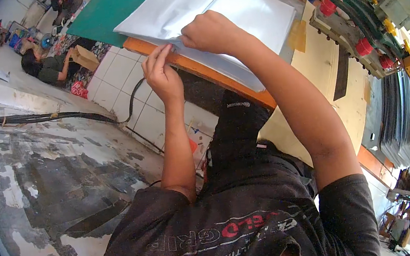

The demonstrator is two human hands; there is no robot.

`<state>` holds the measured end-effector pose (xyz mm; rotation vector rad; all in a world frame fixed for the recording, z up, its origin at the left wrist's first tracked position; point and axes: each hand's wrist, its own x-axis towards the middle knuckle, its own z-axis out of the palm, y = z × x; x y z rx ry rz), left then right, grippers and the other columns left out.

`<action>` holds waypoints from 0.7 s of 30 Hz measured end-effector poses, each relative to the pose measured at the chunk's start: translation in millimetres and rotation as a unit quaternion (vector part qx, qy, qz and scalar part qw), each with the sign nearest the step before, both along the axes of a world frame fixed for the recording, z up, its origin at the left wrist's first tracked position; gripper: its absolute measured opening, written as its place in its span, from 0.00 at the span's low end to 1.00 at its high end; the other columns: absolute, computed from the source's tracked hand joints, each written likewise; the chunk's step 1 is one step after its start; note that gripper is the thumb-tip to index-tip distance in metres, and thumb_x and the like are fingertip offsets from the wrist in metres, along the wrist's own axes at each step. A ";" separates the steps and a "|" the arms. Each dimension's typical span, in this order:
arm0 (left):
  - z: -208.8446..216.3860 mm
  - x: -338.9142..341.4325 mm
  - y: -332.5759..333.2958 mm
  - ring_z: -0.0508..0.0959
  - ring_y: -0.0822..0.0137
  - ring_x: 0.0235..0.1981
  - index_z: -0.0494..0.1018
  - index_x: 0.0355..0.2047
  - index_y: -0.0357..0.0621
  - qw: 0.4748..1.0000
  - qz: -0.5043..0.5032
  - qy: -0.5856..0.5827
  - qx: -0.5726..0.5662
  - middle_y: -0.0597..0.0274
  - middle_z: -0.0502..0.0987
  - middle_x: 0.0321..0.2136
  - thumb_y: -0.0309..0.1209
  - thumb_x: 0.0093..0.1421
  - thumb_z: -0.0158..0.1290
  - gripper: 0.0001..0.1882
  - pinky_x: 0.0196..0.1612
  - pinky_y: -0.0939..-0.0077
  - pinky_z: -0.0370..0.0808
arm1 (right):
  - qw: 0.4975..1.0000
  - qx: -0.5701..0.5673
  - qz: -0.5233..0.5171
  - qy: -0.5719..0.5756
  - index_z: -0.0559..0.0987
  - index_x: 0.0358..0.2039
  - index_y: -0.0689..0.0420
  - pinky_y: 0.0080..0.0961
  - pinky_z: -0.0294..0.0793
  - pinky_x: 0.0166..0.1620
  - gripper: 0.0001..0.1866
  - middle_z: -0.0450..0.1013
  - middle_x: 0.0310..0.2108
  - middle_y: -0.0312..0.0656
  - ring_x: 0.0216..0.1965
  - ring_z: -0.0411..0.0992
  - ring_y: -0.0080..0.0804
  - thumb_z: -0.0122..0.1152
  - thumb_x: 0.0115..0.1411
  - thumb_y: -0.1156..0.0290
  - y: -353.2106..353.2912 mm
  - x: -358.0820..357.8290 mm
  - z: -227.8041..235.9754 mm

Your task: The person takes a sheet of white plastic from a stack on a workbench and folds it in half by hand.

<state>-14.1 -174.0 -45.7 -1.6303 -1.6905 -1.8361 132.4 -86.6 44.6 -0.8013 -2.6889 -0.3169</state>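
Observation:
A stack of clear, shiny plastic sheets (pixel 262 12) lies on the orange-edged table, with a crease or seam running across its middle. My right hand (pixel 212 31) is closed in a fist over the near-left edge of the sheets, and the plastic puckers beside it. Just left of it, my left hand (pixel 162 76) has its fingers bent together at the same edge, pinching the sheet's border. The fingertips of the right hand are hidden under its knuckles.
A green mat (pixel 105 11) covers the table's far left. Brown board (pixel 320 72) lies to the right, beside a machine with red knobs (pixel 364 46). Dark sheets (pixel 402 111) stand stacked further right. A seated person (pixel 52 65) handles a brown paper bag (pixel 85 57) on the floor, far left.

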 end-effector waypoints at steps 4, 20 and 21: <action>4.0 -5.3 3.7 0.78 0.54 0.47 0.82 0.40 0.38 0.999 -0.045 -0.027 -0.004 0.54 0.81 0.42 0.13 0.54 0.44 0.20 0.53 0.64 0.73 | 1.000 0.007 0.005 0.006 0.81 0.23 0.56 0.42 0.78 0.35 0.18 0.77 0.20 0.48 0.26 0.78 0.48 0.52 0.64 0.59 0.0 0.1 -0.3; 37.9 -16.2 -8.3 0.73 0.58 0.57 0.74 0.54 0.32 0.905 -0.225 -0.296 -0.207 0.52 0.76 0.52 0.20 0.63 0.45 0.19 0.60 0.65 0.69 | 1.000 -0.018 -0.016 -0.002 0.82 0.24 0.55 0.43 0.78 0.37 0.19 0.78 0.21 0.49 0.28 0.79 0.49 0.51 0.65 0.58 -0.1 -1.2 -0.3; 39.1 -18.5 -8.5 0.73 0.58 0.57 0.74 0.54 0.32 0.905 -0.225 -0.295 -0.207 0.52 0.76 0.52 0.20 0.63 0.45 0.19 0.60 0.65 0.69 | 1.000 -0.018 -0.017 -0.001 0.82 0.24 0.55 0.43 0.78 0.37 0.19 0.78 0.21 0.49 0.28 0.79 0.49 0.51 0.65 0.58 0.0 -0.3 -0.8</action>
